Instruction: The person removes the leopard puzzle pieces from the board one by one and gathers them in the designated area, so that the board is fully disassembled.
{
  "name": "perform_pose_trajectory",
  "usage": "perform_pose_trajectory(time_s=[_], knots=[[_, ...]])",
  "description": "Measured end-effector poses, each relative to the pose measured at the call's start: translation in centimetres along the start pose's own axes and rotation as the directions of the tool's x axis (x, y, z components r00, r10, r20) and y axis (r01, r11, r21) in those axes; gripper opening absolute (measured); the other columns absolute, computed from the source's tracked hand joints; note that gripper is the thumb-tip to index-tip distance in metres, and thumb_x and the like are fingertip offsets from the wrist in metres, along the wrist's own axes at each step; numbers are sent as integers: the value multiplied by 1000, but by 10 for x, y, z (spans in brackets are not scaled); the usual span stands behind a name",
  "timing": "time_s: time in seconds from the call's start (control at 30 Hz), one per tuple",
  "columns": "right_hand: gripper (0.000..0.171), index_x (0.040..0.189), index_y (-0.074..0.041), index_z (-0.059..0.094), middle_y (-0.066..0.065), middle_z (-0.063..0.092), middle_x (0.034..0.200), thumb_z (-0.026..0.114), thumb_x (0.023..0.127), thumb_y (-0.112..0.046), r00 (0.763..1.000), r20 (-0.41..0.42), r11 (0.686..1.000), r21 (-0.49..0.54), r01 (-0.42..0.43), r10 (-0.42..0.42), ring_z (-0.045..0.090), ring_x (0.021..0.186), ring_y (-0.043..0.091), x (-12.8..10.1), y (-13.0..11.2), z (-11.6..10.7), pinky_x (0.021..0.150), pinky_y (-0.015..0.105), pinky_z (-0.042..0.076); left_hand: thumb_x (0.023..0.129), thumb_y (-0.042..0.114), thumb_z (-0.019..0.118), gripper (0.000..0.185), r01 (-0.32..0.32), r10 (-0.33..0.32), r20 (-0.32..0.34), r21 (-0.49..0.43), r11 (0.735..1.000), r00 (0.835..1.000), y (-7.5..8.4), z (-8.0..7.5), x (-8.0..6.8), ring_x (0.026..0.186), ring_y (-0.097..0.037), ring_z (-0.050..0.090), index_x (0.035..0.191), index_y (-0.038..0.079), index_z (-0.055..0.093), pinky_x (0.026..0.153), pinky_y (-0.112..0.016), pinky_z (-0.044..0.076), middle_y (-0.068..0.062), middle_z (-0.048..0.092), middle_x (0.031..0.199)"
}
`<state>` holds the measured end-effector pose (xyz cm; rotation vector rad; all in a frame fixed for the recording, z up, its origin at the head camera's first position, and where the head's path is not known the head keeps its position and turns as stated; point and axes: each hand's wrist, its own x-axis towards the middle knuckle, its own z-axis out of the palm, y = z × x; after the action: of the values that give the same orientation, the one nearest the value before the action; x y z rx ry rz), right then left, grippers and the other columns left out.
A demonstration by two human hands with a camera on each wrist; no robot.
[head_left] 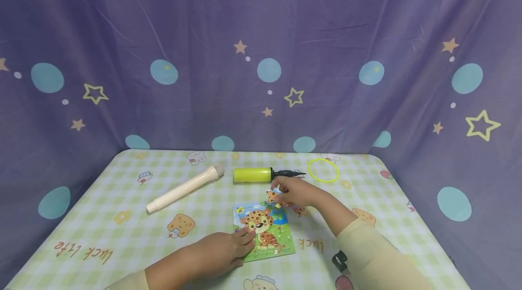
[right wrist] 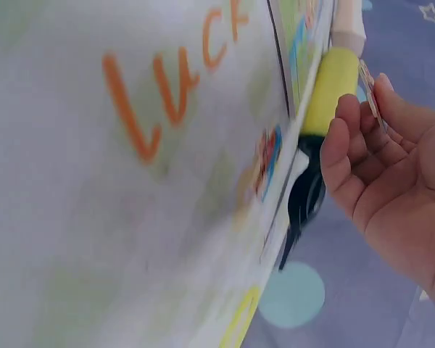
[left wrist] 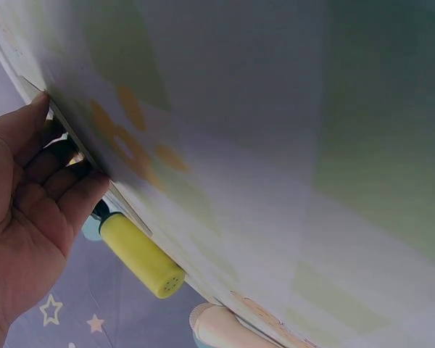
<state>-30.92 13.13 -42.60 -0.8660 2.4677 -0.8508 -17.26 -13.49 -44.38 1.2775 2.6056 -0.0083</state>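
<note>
Nearest, left hand (head_left: 222, 251) flat on the bench (head_left: 122, 235), fingers straight, pressing the near left edge of a square cardboard leopard jigsaw board (head_left: 264, 231) with a green and blue picture. Just beyond, right hand (head_left: 297, 191) raised over the board's far right corner, pinching a small flat jigsaw piece (head_left: 276, 189) between thumb and fingertips; colours on it hard to read, probably blue and white. More loose orange pieces (head_left: 299, 210) beside that corner. Step in hand, by the look of it: fitting a picked piece while steadying the board. Next move calls for turning the piece to match its gap and lowering it squarely. Farther back, a yellow plastic hand pump (head_left: 253, 175) with black nozzle, a cream plastic toy microphone (head_left: 185, 188), a thin yellow-green ring (head_left: 323, 170).
</note>
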Motion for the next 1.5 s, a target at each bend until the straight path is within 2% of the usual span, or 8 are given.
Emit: perform_pose_trajectory(time_s=[0.23,0.43,0.57,0.67,0.87,1.1,1.37,1.5], knots=[[25,125,-22,63,8,62,76,55,102,-26,998,22,998,11,-66,66,50,56,17,-15,22,-16,57,32,46,99,34,56,53,-10,10,-7,6,1000,1000,1,-1,-1,145,-22,35,148,16,45,102,-30,48,-4,38,157],[26,124,-14,64,3,62,75,58,100,-19,997,29,997,-8,-71,71,56,63,21,-28,37,-27,64,36,49,100,35,55,53,-16,17,-10,29,999,1000,0,1,-2,145,-22,35,149,16,45,103,-29,48,-4,37,157],[18,114,-10,65,2,59,68,63,97,-15,996,38,997,5,-80,79,56,61,22,-35,52,-34,66,36,50,100,35,55,54,-14,14,-9,30,999,1000,0,0,-2,145,-21,34,149,17,45,104,-30,47,-3,37,157],[13,107,-9,64,0,57,64,65,95,-15,995,33,995,16,-95,95,54,59,21,-39,61,-37,64,33,47,99,35,55,54,-5,5,-3,24,1000,1000,1,-1,-2,145,-21,34,149,17,45,104,-30,47,-2,37,157],[11,105,-12,65,1,57,63,66,95,-16,989,34,989,31,-145,144,52,58,22,-45,76,-40,60,32,45,99,36,56,54,0,0,-1,33,999,1000,3,-3,-3,145,-21,35,148,17,45,104,-30,47,-2,37,157],[10,102,-12,66,2,58,67,68,92,-14,978,15,978,21,-206,206,50,59,17,-49,79,-39,59,31,44,99,36,56,54,10,-10,2,18,1000,1000,3,-3,-3,145,-21,34,148,18,45,104,-30,47,-2,37,157],[7,97,-16,65,-1,64,85,70,91,-17,968,-58,965,-79,-249,245,58,75,15,-47,77,-30,69,33,48,99,34,56,54,-18,19,-31,25,1000,999,2,0,-3,144,-23,36,148,15,46,104,-32,47,-5,38,156],[8,93,-19,64,-1,57,92,72,90,-21,965,-106,946,-199,-255,238,54,81,15,-45,76,-26,74,35,47,99,34,56,53,-20,20,-40,12,1000,999,2,0,-4,144,-24,37,148,15,46,104,-33,48,-5,38,156]])
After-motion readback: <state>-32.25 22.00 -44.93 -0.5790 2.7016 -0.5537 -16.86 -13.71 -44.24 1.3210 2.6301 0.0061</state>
